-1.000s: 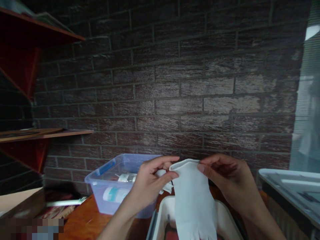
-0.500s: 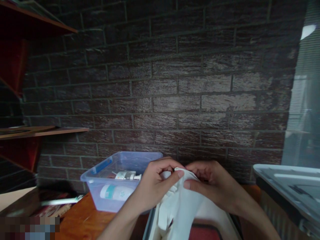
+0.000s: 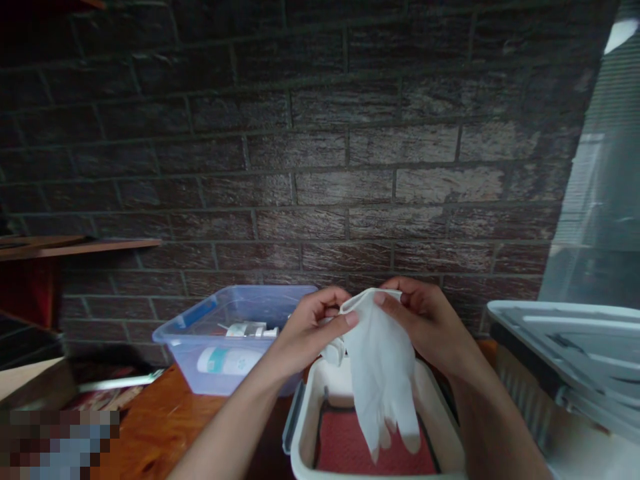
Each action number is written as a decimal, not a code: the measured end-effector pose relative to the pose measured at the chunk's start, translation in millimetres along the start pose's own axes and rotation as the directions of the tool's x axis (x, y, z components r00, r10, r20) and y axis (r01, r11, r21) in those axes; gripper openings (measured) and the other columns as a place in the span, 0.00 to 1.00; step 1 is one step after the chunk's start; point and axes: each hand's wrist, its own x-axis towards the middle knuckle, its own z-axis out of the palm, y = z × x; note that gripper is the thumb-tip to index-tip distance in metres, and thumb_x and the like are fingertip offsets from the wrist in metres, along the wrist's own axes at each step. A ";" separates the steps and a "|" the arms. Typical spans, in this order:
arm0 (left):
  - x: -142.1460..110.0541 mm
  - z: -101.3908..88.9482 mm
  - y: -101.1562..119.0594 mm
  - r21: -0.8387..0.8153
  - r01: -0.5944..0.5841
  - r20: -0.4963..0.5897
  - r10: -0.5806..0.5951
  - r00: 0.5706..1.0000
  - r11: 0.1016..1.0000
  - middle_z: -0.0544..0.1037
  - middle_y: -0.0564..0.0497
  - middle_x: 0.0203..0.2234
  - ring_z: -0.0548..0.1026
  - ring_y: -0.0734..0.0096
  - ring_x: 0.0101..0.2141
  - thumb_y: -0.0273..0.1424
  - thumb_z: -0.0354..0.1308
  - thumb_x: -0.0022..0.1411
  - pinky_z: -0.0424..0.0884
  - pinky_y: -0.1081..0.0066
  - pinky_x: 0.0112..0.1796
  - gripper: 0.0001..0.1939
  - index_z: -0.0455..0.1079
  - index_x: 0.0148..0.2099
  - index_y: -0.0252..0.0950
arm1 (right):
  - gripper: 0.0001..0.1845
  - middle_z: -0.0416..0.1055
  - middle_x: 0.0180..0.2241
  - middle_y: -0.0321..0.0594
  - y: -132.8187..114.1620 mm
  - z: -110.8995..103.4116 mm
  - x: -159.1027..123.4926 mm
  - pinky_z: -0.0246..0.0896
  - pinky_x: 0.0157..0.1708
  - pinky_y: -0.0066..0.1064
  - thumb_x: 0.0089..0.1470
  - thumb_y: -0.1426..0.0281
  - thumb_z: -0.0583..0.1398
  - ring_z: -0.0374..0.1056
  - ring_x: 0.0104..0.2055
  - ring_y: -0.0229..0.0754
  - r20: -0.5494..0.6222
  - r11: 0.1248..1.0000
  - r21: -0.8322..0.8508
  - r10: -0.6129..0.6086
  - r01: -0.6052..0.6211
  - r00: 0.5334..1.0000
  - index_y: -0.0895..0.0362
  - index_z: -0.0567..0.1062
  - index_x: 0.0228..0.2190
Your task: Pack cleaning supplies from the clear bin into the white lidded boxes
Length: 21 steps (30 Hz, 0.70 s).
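A thin white glove point(image 3: 383, 357) hangs by its cuff between my hands, fingers pointing down. My left hand point(image 3: 320, 327) pinches the cuff's left edge between thumb and fingers. Crumpled in that same palm is a second white piece point(image 3: 334, 351), which looks like another glove. On the right of the cuff, my right hand point(image 3: 417, 317) grips with its thumb in front and its fingers behind. Below the glove stands a cream-coloured bin point(image 3: 306, 417) with a red textured surface point(image 3: 345, 443) at its bottom.
A clear bluish plastic box point(image 3: 190, 370) holding white bottles point(image 3: 227, 361) stands left on the wooden table point(image 3: 165, 427). At right is a lidded storage container point(image 3: 565, 340). A brick wall point(image 3: 320, 180) rises behind, and a wooden shelf point(image 3: 115, 247) juts out at left.
The glove was spread flat, then bunched as my hands came together, and now hangs down again with its fingers showing. The view has shifted, exposing more of the cream bin.
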 end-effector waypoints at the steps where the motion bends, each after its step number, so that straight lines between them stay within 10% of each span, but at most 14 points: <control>1: 0.7 2.5 -1.0 0.020 -0.011 0.022 0.010 1.000 1.000 0.73 0.53 0.29 0.69 0.75 0.28 0.41 0.66 0.62 0.62 0.77 0.29 0.16 0.72 0.40 0.33 | 0.18 0.73 0.25 0.36 -0.8 0.4 0.1 0.54 0.20 0.26 0.57 0.54 0.66 0.63 0.22 0.35 0.006 1.000 0.000 -0.004 0.004 1.000 0.58 0.77 0.35; 12: 9.6 13.8 -6.3 0.149 -0.037 -0.042 0.043 0.998 0.988 0.76 0.52 0.29 0.69 0.72 0.29 0.44 0.60 0.66 0.64 0.76 0.29 0.18 0.76 0.39 0.31 | 0.19 0.77 0.36 0.39 -2.8 4.0 -1.3 0.65 0.33 0.28 0.54 0.61 0.69 0.73 0.36 0.40 0.168 0.999 0.034 0.017 -0.023 0.986 0.57 0.75 0.44; 21: 50.3 13.3 45.1 0.258 -0.127 0.025 0.125 0.992 0.958 0.72 0.54 0.25 0.66 0.76 0.25 0.43 0.61 0.66 0.59 0.77 0.25 0.18 0.76 0.37 0.31 | 0.17 0.78 0.31 0.37 -7.6 1.6 -3.2 0.64 0.29 0.26 0.50 0.63 0.72 0.71 0.30 0.37 0.193 0.999 0.030 0.030 -0.036 0.981 0.61 0.79 0.37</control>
